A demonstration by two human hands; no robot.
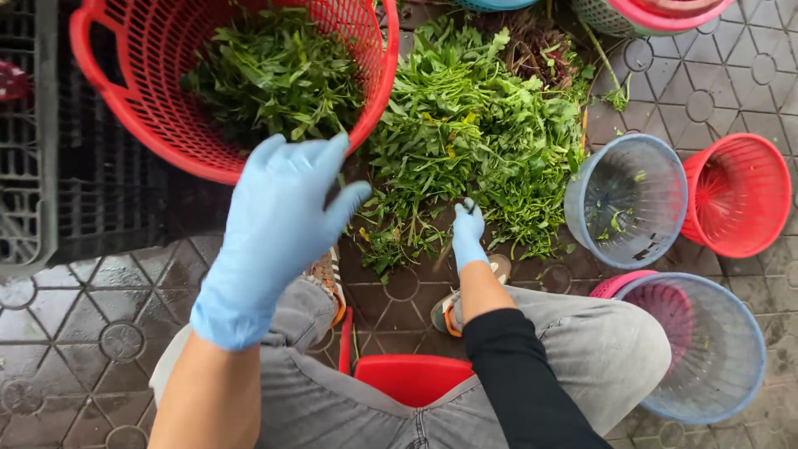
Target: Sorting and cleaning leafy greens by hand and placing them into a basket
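Single head cam, no second view to overlap. Looks steeply down from above the seated person's lap onto the tiled floor (75,333). Knees and red stool (411,378) at near edge, close up. Pile of greens (482,133) mid-frame, red basket (166,108) far left, small baskets (628,199) right.

Blue gloves on left hand (278,229), right hand (468,235); black sleeve right; grey trousers; sneakers.
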